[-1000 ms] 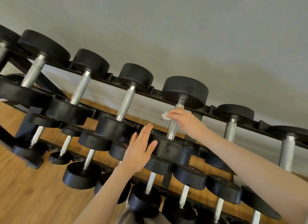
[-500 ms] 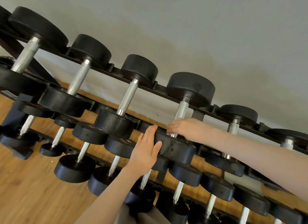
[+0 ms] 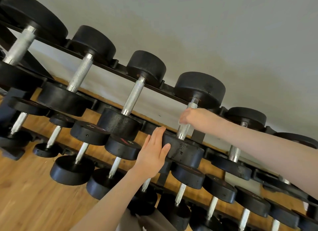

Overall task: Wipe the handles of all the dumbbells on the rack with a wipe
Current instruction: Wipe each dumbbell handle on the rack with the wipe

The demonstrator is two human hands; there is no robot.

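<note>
A black rack (image 3: 120, 67) holds rows of black dumbbells with knurled silver handles. My right hand (image 3: 194, 116) is curled round the silver handle (image 3: 184, 129) of the fourth top-row dumbbell (image 3: 199, 88), near its upper half. The wipe is mostly hidden inside that grip; a pale blurred edge shows at the fingers. My left hand (image 3: 153, 153) lies flat with straight fingers against the near head (image 3: 184, 150) of the same dumbbell. Other top-row handles (image 3: 133, 96) (image 3: 80, 72) stand bare to the left.
Lower rows of smaller dumbbells (image 3: 72, 169) sit below and in front of my arms. A wooden floor (image 3: 25, 196) lies at the lower left. A plain grey wall (image 3: 223, 33) rises behind the rack. Another dumbbell (image 3: 234, 151) stands just right of my right forearm.
My right hand slid down the handle to its lower end, then back up toward the far head. My left hand stayed pressed on the near head. The view shifted closer.
</note>
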